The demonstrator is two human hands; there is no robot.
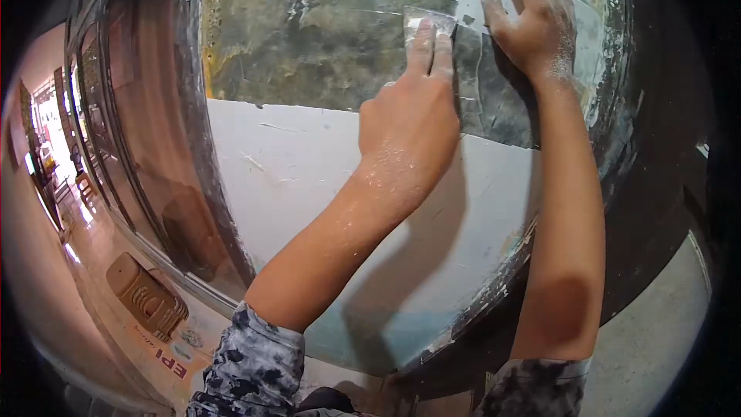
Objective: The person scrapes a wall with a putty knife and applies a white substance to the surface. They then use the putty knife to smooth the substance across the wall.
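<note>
My left hand (417, 96) is closed on a flat scraper (430, 17), two fingers stretched along its blade, which lies against the upper part of a panel. Higher and to the right, my right hand (536, 19) rests on the panel with its fingers apart; white dust covers its skin. The panel has a mottled grey-green band (309, 54) with white patches along its top. Below that band lies a smooth white area (293, 154). Shadows of both arms fall across the surface.
Dark frame strips edge the panel on both sides. Glass panes (158, 93) stand at the left. On the floor sits a stack of brown folded chairs (143, 293), near a sheet with red letters (171, 363). A bright opening (54, 127) shows far left.
</note>
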